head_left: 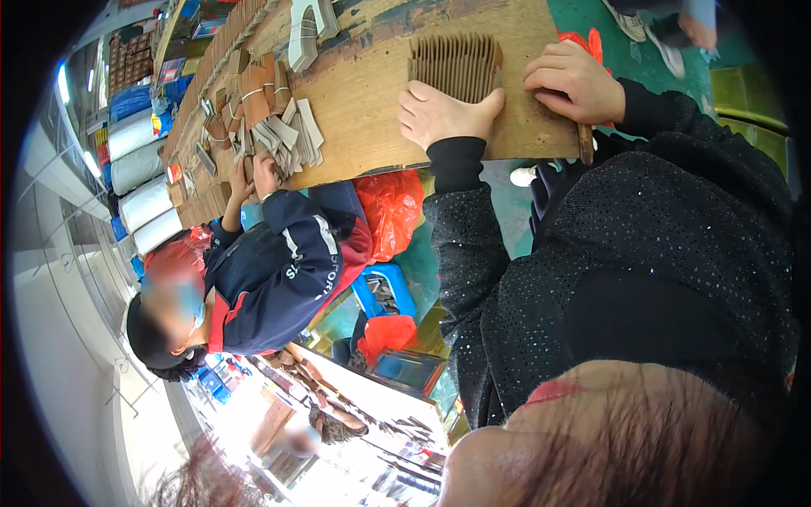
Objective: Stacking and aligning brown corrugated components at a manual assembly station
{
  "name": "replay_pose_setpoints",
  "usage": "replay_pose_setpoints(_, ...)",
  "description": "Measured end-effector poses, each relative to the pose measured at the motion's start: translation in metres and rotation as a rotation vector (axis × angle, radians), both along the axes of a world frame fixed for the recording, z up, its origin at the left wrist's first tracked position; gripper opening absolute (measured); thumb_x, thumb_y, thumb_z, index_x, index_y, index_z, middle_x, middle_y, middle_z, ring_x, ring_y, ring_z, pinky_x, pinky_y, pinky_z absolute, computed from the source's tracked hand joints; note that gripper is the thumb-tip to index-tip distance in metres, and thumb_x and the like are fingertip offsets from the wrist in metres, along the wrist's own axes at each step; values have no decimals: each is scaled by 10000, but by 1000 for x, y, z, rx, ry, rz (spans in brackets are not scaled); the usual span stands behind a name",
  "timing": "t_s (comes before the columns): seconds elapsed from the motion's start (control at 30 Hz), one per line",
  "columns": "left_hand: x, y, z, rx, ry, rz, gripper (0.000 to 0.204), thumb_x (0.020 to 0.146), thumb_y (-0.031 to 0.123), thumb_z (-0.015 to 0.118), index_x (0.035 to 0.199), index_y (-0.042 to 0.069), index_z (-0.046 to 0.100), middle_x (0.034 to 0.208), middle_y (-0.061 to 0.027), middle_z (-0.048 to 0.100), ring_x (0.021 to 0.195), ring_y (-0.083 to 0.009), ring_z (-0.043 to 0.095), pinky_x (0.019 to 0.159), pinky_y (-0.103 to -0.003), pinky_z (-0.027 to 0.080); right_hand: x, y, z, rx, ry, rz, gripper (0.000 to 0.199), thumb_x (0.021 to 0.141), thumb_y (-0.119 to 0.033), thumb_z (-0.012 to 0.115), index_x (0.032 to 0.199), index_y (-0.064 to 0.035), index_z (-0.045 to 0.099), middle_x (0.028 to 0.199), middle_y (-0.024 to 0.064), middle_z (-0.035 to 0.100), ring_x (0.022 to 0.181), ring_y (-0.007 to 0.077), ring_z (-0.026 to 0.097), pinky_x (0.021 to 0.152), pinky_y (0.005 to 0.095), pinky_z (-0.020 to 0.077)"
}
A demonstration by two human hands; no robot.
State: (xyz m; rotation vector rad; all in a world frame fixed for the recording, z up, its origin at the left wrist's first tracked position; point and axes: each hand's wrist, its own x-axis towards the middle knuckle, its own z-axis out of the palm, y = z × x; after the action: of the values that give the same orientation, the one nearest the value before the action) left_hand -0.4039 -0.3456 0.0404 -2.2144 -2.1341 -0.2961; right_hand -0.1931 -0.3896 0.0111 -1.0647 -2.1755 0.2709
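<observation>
Near the table's front edge, my left hand [443, 116] is closed round the near end of a stack of thin brown strips [456, 63]. The strips stand side by side like comb teeth, thumb at the right and fingers at the left. To the right, my right hand [579, 82] lies at the table's right edge with its fingers curled under. What those fingers close on, if anything, is hidden. A stretch of bare wooden tabletop [519, 118] separates the two hands.
A person in a dark jacket [279, 262] works at left, both hands among bundled strips [258, 101]. Pale curved pieces [304, 38] lie at the far side. Red plastic bags [393, 215] and a blue crate [384, 291] are beside the table. Another person's shoes [667, 51] show beyond.
</observation>
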Motion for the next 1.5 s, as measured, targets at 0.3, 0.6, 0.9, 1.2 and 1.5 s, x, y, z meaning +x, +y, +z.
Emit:
replay_pose_setpoints(0.3,-62,36,11,-44,-96,-605,999,452,485,818,1177,-60,400,1139,-193,458,1088,-375,450,935,-469,364,-40,83,61,-10,23,195,595,835,-324,630,1334,-53,453,1361,242,425,1224,368,456,998,427,394)
replay_pose_setpoints(0.6,-62,92,26,-238,-77,-1476,1089,469,483,832,1309,-29,365,1296,-201,433,1224,-382,406,1042,-495,299,-90,39,15,-109,-137,-310,475,807,-404,624,1018,19,577,956,152,603,929,319,553,817,397,461)
replay_pose_setpoints(0.9,-16,103,41,-252,111,-2062,1014,510,500,789,1301,7,390,1287,-153,453,1229,-319,421,1023,-541,321,-136,-52,35,-241,-200,-865,587,745,-391,703,1082,45,502,934,143,571,907,290,546,811,372,439)
replay_pose_setpoints(1.2,27,106,48,-247,417,-2332,1048,481,424,819,1348,51,365,1375,-101,402,1295,-276,370,1077,-525,272,-156,-81,31,-254,30,-1017,757,717,-306,743,1265,83,393,1141,199,516,1057,337,487,937,400,405)
replay_pose_setpoints(1.5,55,87,56,-208,680,-2330,1006,493,332,832,1358,96,376,1411,-72,392,1334,-243,343,1094,-505,252,-148,-102,15,-218,307,-993,770,669,-235,767,1276,67,400,1211,198,473,1092,351,455,960,407,391)
